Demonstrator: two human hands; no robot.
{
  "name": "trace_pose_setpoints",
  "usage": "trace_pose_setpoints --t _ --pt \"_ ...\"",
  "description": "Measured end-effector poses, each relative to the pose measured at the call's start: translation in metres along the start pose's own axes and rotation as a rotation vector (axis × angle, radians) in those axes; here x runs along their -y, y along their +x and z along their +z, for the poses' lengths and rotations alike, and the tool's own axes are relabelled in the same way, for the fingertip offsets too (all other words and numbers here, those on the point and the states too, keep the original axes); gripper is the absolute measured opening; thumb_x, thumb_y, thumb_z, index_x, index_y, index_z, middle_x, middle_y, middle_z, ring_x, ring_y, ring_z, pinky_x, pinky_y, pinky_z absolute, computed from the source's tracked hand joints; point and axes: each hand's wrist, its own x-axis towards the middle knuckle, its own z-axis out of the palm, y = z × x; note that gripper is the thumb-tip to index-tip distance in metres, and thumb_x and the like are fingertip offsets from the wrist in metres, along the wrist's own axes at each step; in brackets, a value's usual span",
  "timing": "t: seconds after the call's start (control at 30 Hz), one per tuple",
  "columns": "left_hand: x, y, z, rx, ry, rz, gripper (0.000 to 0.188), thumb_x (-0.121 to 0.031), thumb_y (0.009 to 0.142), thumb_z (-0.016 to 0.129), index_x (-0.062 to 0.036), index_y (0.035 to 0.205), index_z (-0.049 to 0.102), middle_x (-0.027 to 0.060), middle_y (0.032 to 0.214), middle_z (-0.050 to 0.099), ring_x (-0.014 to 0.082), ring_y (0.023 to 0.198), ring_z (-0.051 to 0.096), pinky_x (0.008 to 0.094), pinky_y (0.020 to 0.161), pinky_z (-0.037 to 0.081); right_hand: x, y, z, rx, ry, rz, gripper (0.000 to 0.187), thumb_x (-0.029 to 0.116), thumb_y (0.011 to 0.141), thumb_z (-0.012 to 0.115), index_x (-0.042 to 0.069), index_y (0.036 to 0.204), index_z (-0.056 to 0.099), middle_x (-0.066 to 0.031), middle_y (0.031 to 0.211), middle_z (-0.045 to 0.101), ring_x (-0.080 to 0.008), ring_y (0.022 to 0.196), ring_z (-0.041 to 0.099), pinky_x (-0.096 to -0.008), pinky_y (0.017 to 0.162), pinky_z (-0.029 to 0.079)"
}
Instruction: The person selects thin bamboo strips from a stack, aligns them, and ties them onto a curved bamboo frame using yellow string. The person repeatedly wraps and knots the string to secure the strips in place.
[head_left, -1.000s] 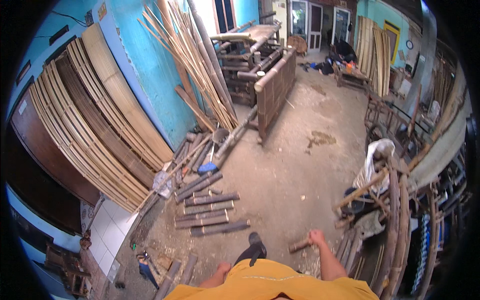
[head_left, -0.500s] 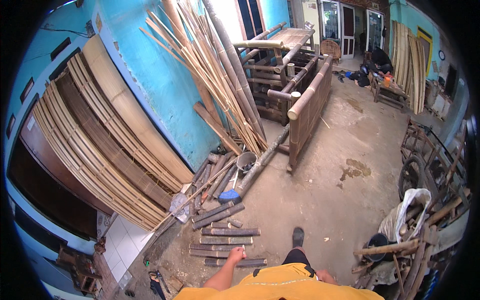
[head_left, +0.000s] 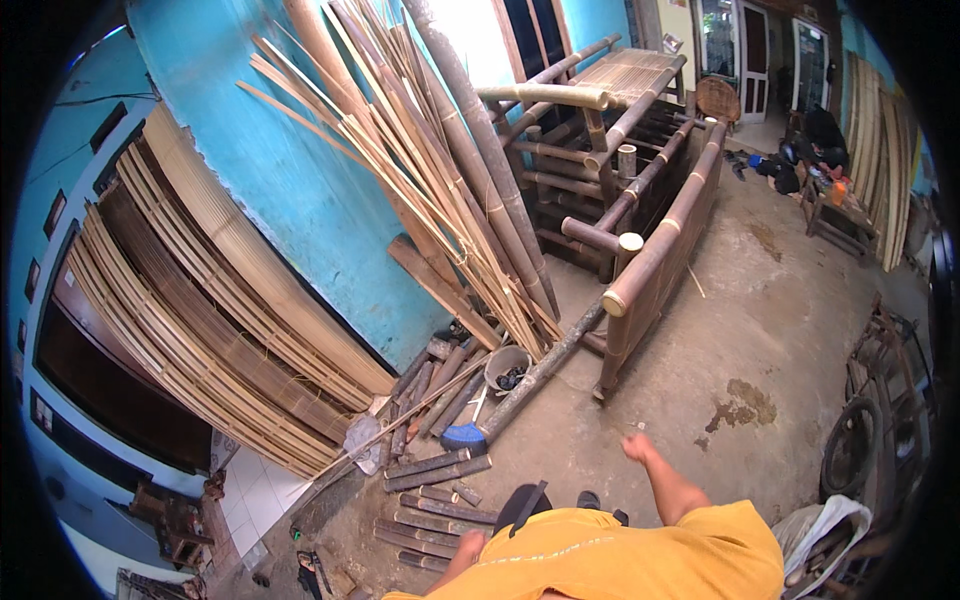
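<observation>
Left hand [head_left: 469, 547] is near bamboo pieces [head_left: 448, 509], right hand [head_left: 636, 447] farther off, both grips unclear.

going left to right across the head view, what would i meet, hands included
Slatted panels → the person's left hand → a dark shoe → the person's right hand → a dark brown floor patch → a dark wheel.

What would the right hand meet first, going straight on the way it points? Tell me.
Probably the bamboo frame's near leg, ahead and slightly left of the right hand; height and depth are hard to judge.
</observation>
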Motion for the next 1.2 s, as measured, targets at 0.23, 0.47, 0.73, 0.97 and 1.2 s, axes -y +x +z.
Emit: trace_pose_setpoints --t 0.23,0.47,0.73,0.97,1.2 --pt "-0.096 0.096 -0.017 -0.002 -0.003 -0.047 0.037 -0.028 0.097 0.053 0.0030 0.111 0.069 0.0158 0.097 0.073 0.0242 0.083 0.070 0.0406 0.076 0.053 0.210 0.138 -0.093 0.044 0.485 -0.175 0.033 0.028 0.095 0.061 0.004 0.116 0.068 -0.0152 0.103 0.073 -0.0238 0.095 0.070 -0.0354 0.083 0.055" --pt "-0.238 0.206 -0.086 0.050 -0.165 -0.260 0.047 -0.037 0.097 0.053 -0.0049 0.130 0.063 0.0170 0.125 0.068 0.0287 0.110 0.067 0.0400 0.099 0.050 0.276 0.258 -0.083 0.360 0.655 -0.068 0.032 0.028 0.097 0.062 0.005 0.118 0.070 -0.0067 0.093 0.070 -0.0153 0.081 0.065 -0.0312 0.074 0.054" --pt "-0.274 0.343 -0.166 -0.190 -0.449 -0.042 0.030 -0.025 0.100 0.056 0.0006 0.109 0.068 0.0093 0.092 0.071 0.0169 0.078 0.067 0.0300 0.072 0.054 0.420 0.412 -0.169 0.074 0.531 -0.282 0.039 0.037 0.096 0.063 0.005 0.116 0.072 -0.0124 0.105 0.075 -0.0180 0.096 0.068 -0.0353 0.090 0.052" --pt "-0.276 0.331 -0.192 -0.413 -0.821 -0.150 0.027 -0.021 0.102 0.054 0.0009 0.112 0.067 0.0075 0.091 0.070 0.0142 0.080 0.065 0.0284 0.067 0.052 0.594 0.547 -0.244 -0.305 0.694 -0.583 0.039 0.032 0.097 0.060 0.003 0.123 0.065 -0.0202 0.120 0.068 -0.0343 0.115 0.065 -0.0418 0.098 0.051" --pt "-0.267 0.286 -0.134 -0.328 -0.710 -0.477 0.027 -0.024 0.101 0.056 -0.0004 0.105 0.069 0.0047 0.083 0.069 0.0131 0.075 0.063 0.0284 0.065 0.049 0.727 0.663 -0.282 -0.281 0.756 -0.688 0.033 0.024 0.099 0.057 0.004 0.123 0.066 -0.0188 0.121 0.069 -0.0339 0.114 0.066 -0.0409 0.097 0.051"
